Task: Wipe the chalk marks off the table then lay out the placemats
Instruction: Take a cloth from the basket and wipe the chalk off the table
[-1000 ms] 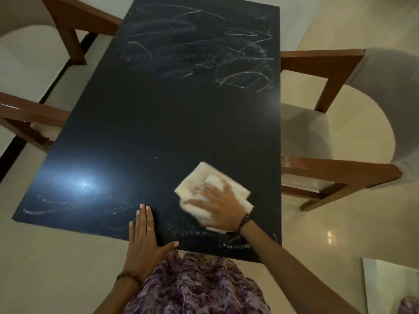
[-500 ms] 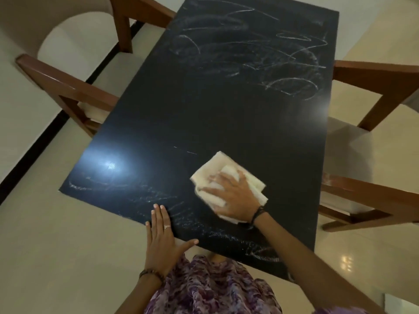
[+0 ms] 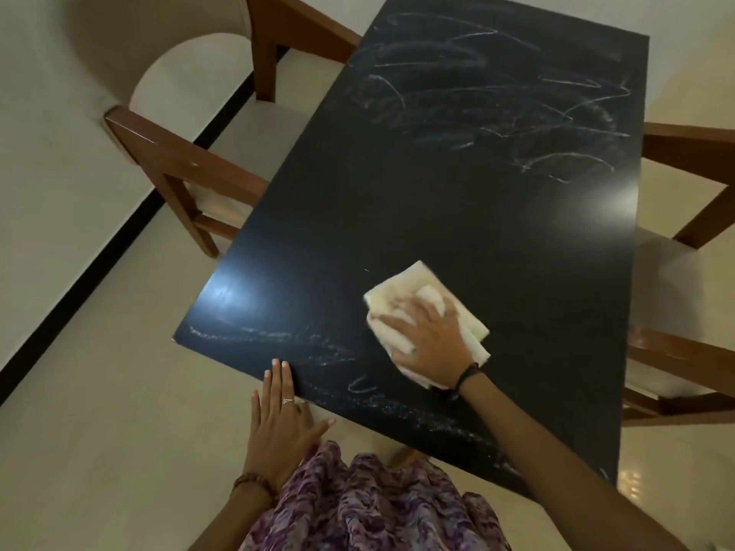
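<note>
The right hand [image 3: 431,344] lies palm down on a folded cream cloth [image 3: 413,300], fingers spread and nearly straight, pressing it flat against the dark surface [image 3: 457,216] rather than gripping it. A dark band circles that wrist. The cloth sits at about 5 o'clock on the surface, its corners sticking out past the fingers toward 11 o'clock and past the wrist toward 4 o'clock.

The left hand [image 3: 278,415] is flat and open too, fingers together and straight, with its fingertips resting on the near edge of the surface at about 7 o'clock from the cloth; it holds nothing. A ring shows on one finger and a beaded bracelet on the wrist.

Faint chalk marks [image 3: 278,336] streak the near edge from 9 o'clock of the cloth round to 6 o'clock, including a small loop just beside the right wrist. Heavier chalk scribbles [image 3: 517,109] cover the far end of the surface at 12 o'clock, well apart from the cloth. The middle band of the surface looks bare and glossy, with two light glares.

Wooden chairs with pale seats stand at 10 o'clock [image 3: 179,161] and at 3 o'clock [image 3: 684,351]. A purple patterned garment [image 3: 358,507] fills the bottom of the view.
</note>
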